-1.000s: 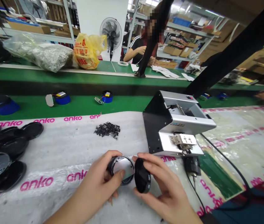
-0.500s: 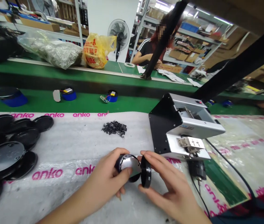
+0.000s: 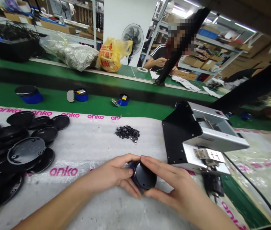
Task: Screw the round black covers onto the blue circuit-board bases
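Between my two hands, above the foam-covered bench, is a small round housing (image 3: 135, 183) with a black round cover (image 3: 146, 175) on its near face. My left hand (image 3: 112, 174) is closed round the housing from the left, thumb and fingers on its side. From the right, my right hand (image 3: 173, 179) grips the cover by its rim, fingers at the top and thumb below. The housing's inside is hidden by the cover. Beyond my hands lies a heap of small black screws or similar parts (image 3: 127, 132).
Many black round covers (image 3: 26, 150) are piled at left. A silver and black machine (image 3: 197, 137) stands at right, with a black electric driver (image 3: 213, 185) below. Blue round housings (image 3: 82, 96) line the green conveyor strip (image 3: 99, 105). A person (image 3: 159, 59) sits across, beyond bags.
The black cover, held beside the open housing before, now sits over its face. My right hand has turned it and brought it against the housing. The view has shifted slightly left.
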{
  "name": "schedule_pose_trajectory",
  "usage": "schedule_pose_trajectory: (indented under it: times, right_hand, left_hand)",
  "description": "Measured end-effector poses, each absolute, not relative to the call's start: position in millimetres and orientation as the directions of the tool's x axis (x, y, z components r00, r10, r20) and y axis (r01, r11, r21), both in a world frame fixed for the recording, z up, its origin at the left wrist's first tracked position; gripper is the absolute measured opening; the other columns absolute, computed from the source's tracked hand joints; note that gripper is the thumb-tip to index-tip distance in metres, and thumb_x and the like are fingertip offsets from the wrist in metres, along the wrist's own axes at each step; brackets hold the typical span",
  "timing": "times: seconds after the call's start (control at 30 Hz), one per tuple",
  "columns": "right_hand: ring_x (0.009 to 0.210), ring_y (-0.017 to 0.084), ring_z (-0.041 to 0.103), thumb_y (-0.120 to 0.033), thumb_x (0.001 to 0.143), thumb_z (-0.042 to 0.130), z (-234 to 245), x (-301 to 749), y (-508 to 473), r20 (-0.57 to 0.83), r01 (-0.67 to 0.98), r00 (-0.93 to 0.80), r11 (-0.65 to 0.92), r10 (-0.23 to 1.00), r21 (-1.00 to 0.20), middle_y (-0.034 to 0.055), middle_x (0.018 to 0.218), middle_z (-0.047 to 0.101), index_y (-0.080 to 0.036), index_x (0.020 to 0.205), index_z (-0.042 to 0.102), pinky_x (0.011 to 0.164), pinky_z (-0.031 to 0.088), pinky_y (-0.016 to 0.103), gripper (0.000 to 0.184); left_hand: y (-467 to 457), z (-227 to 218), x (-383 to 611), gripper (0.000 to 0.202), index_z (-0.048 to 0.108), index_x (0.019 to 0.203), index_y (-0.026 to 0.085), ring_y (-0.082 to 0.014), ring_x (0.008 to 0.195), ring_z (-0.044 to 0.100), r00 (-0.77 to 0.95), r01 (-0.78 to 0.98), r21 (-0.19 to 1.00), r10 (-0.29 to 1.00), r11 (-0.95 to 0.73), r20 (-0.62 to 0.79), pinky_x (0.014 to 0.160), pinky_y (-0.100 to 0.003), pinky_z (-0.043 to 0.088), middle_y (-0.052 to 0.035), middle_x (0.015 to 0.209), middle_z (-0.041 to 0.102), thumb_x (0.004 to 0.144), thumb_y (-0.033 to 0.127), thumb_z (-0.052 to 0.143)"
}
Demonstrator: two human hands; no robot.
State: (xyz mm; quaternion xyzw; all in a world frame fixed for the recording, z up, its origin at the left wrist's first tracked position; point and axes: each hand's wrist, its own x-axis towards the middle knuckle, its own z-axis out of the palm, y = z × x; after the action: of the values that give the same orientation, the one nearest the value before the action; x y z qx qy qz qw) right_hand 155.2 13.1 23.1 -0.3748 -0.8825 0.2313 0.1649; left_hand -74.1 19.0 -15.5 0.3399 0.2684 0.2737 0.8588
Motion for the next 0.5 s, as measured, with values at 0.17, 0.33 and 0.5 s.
schedule_pose_trajectory:
  times: [0.17, 0.33, 0.5]
  right_hand:
    - [0.120, 0.022, 0.062, -0.026, 0.087, 0.071, 29.8, 154.5, 15.7, 0.098, 0.569, -0.709, 0.649, 0.698, -0.506, 0.0049, 0.140, 0.058, -0.030, 0.145, 0.045, 0.102, 0.053, 0.033, 0.063]
    - [0.120, 0.021, 0.062, -0.026, 0.087, 0.070, 34.6, 154.7, 18.3, 0.077, 0.591, -0.720, 0.669, 0.689, -0.450, 0.0056, 0.139, 0.059, -0.027, 0.143, 0.046, 0.101, 0.054, 0.032, 0.062]
    - [0.128, 0.026, 0.055, -0.031, 0.086, 0.071, 33.2, 142.3, 17.3, 0.045, 0.659, -0.702, 0.672, 0.711, -0.338, 0.0056, 0.136, 0.061, -0.025, 0.142, 0.047, 0.102, 0.055, 0.041, 0.061]
  left_hand:
    - [17.5, -19.2, -73.3, 0.041, 0.053, 0.133, 0.018, -0.0195, 0.074, 0.074, 0.685, -0.280, 0.747, 0.671, 0.603, -0.285, 0.079, -0.037, 0.056, -0.0073, 0.085, 0.072, 0.092, 0.024, 0.056]
    - [14.0, -9.5, -75.4, 0.046, 0.052, 0.134, 0.022, -0.0173, 0.076, 0.073, 0.695, -0.243, 0.800, 0.674, 0.549, -0.251, 0.082, -0.038, 0.056, -0.0046, 0.090, 0.071, 0.089, 0.021, 0.060]
    - [5.9, -0.3, -56.1, 0.036, 0.056, 0.117, 0.020, -0.0142, 0.060, 0.066, 0.495, -0.031, 0.918, 0.804, 0.395, -0.329, 0.061, -0.027, 0.055, 0.0023, 0.070, 0.064, 0.085, 0.031, 0.067]
